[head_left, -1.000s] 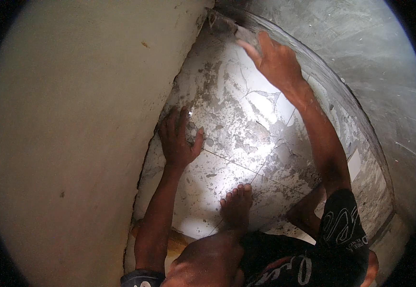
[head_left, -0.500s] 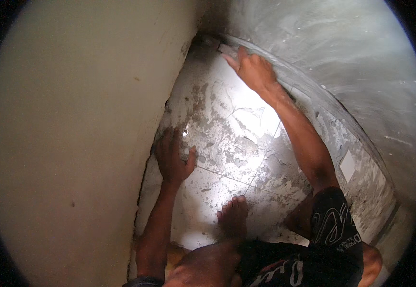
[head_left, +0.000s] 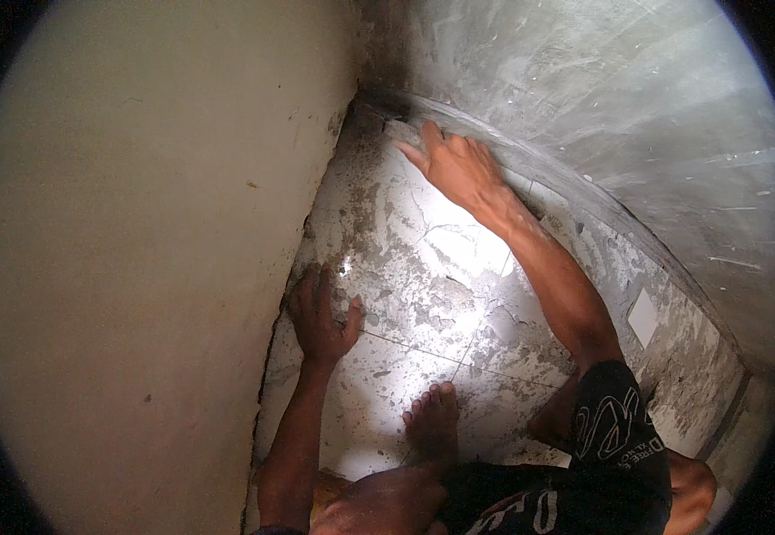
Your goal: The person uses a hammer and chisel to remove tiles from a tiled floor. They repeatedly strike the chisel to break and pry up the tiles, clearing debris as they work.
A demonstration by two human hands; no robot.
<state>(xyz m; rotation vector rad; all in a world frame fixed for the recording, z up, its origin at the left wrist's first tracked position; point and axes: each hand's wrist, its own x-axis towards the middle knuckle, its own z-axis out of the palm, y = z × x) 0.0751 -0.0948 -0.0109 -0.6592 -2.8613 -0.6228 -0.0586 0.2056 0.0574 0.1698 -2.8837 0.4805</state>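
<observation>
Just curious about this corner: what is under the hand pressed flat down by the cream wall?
The left hand rests flat on a pale floor tile smeared with grey mortar, beside the cream wall. The patch under the palm is covered, so unseen.

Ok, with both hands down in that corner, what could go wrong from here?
The right hand presses on a strip piece at the foot of the grey wall; it could shift out of line or pinch the fingers. The left hand lies flat on the floor tile, which is smeared with grey residue and shiny, so it or the bare foot might slip.
</observation>
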